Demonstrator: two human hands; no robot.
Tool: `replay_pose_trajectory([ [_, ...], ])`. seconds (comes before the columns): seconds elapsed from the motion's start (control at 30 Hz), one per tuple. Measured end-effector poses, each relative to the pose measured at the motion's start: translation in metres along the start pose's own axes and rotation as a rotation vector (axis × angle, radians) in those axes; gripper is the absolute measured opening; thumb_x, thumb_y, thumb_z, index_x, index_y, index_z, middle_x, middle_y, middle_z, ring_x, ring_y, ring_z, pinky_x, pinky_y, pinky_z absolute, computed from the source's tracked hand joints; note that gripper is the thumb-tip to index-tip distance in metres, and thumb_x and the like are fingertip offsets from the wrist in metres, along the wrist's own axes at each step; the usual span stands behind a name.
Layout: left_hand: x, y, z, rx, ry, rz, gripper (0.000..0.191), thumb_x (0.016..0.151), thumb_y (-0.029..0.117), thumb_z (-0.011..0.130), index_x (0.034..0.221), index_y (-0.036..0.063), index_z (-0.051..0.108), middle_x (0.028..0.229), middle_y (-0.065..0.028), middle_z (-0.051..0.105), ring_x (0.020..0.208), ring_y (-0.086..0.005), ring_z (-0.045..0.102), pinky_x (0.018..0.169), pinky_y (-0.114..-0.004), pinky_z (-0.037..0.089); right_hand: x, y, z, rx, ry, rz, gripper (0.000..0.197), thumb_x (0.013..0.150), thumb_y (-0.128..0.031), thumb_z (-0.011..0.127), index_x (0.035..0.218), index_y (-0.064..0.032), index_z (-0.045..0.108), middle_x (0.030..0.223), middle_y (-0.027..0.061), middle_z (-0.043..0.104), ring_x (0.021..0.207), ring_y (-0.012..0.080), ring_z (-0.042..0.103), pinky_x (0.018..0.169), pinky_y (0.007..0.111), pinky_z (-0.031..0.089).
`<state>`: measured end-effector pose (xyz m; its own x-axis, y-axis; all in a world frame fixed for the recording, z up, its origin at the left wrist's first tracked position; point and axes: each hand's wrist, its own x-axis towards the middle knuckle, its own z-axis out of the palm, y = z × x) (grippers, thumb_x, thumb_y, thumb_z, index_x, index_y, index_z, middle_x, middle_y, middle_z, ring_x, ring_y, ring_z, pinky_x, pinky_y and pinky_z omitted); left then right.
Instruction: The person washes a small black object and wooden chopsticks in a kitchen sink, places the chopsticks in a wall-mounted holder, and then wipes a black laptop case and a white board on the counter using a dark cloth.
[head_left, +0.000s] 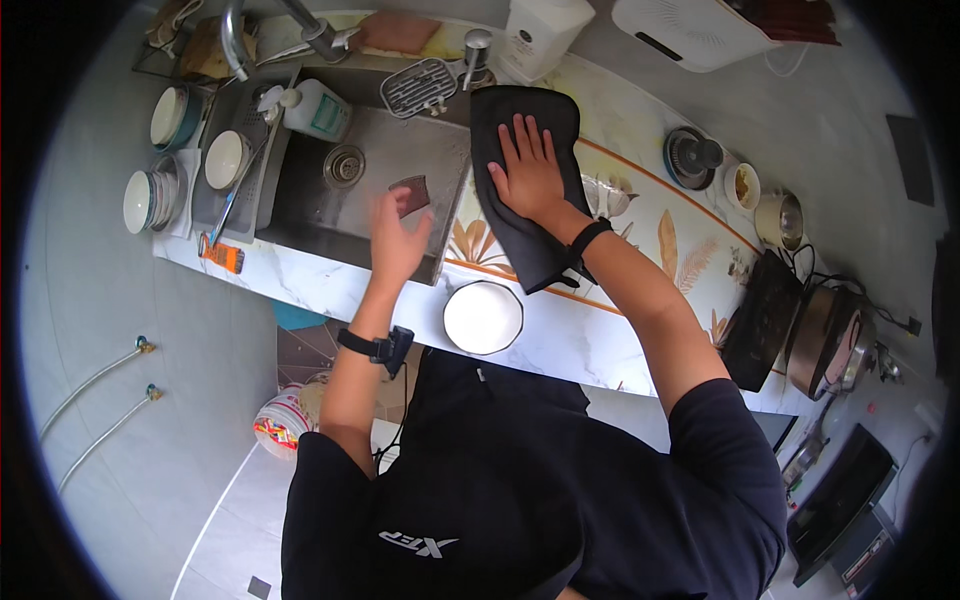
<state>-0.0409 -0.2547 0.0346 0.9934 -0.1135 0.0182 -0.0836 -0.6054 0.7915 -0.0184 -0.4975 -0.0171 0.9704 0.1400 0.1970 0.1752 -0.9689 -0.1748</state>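
Observation:
My left hand (399, 236) is over the right side of the steel sink (300, 199), slightly blurred. Its fingertips overlap a small brown scouring pad (411, 196), with the thumb near the pad's lower edge; whether it grips the pad cannot be told. To the right of the sink, my right hand (529, 172) presses flat, fingers a little spread, on a black padded cloth (525, 109) with a small loop at its lower corner. The cloth lies across the patterned counter mat (645, 217). A white bowl (483, 318) stands at the counter's front edge, between my arms.
A white bottle (319, 111) stands in the sink beside the drain tray (264, 127). An orange-handled brush (222, 253) lies on the left front edge. Stacked bowls (150, 199) sit farther left. The tap (234, 41) overhangs the back. Pots (821, 341) and cords occupy the right end.

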Motion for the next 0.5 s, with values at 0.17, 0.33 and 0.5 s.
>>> replay_pose_trajectory([
  [0.17,-0.029,-0.017,0.005,-0.234,-0.159,-0.149,0.026,0.077,0.012,0.072,0.097,-0.0003,0.060,0.081,-0.0109,0.067,0.071,-0.0204,0.064,0.066,-0.033,0.052,0.015,-0.039,0.016,0.020,0.017,0.008,0.057,0.092,-0.035,0.043,0.137,-0.0004,0.041,0.147,0.0231,0.031,0.138,0.0380,0.024,0.112,0.052,0.018],
  [0.33,-0.046,0.002,0.002,-0.333,-0.317,-0.207,0.021,0.082,0.013,0.069,0.096,-0.0010,0.062,0.079,-0.0079,0.067,0.070,-0.0133,0.062,0.063,-0.027,0.050,0.023,-0.046,0.027,0.019,0.022,0.007,0.051,0.092,-0.029,0.042,0.132,0.0030,0.047,0.144,0.0213,0.036,0.138,0.0348,0.027,0.113,0.049,0.019],
  [0.5,-0.073,0.039,-0.026,-0.007,-0.299,0.228,0.062,0.072,0.033,0.079,0.120,0.0031,0.054,0.126,-0.0180,0.052,0.112,-0.0293,0.053,0.093,-0.039,0.044,0.017,-0.030,0.022,0.161,0.068,-0.080,0.044,0.091,-0.023,0.046,0.130,-0.0026,0.050,0.141,0.0141,0.043,0.134,0.0294,0.036,0.112,0.045,0.024],
])
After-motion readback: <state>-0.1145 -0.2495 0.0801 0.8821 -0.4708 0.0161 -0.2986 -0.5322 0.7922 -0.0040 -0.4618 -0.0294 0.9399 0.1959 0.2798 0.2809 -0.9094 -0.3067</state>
